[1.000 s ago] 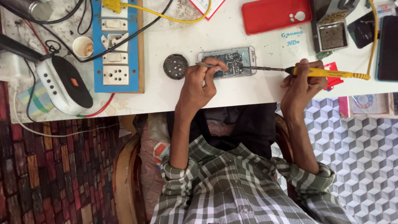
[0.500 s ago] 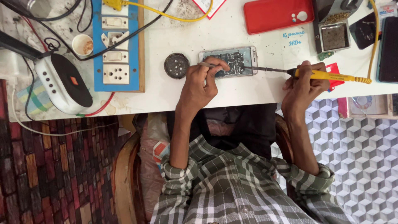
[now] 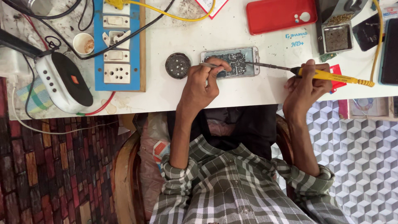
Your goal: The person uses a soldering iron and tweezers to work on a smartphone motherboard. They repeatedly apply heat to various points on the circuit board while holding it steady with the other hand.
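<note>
Small metal tin [image 3: 336,38] on table [image 3: 248,89] holds dark granular stuff.

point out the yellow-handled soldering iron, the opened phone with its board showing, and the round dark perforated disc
yellow-handled soldering iron [image 3: 331,76], head view, on the yellow grip
opened phone with exposed board [image 3: 240,62], head view, on the board
round dark perforated disc [image 3: 178,65], head view, on its centre

The left hand [image 3: 203,81] has crept slightly further over the opened phone [image 3: 232,62].
</note>
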